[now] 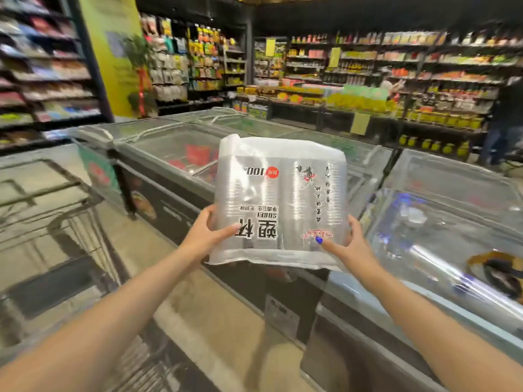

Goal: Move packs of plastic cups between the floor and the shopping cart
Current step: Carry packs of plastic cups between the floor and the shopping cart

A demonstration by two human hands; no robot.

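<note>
A clear plastic pack of cups (278,199) with black and red print, seen upside down, is held up at chest height in the middle of the head view. My left hand (208,232) grips its lower left edge, thumb across the front. My right hand (346,244) grips the lower right corner, a blue-painted thumbnail on the wrapper. The metal shopping cart (51,222) stands at the left, blurred, below and left of the pack. No other packs show.
Glass-topped chest freezers (175,142) run from the left middle to the right foreground (441,236), right behind and under the pack. Stocked shelves (396,75) line the back and left. A person (506,120) stands at the far right. Beige floor (203,321) lies between cart and freezers.
</note>
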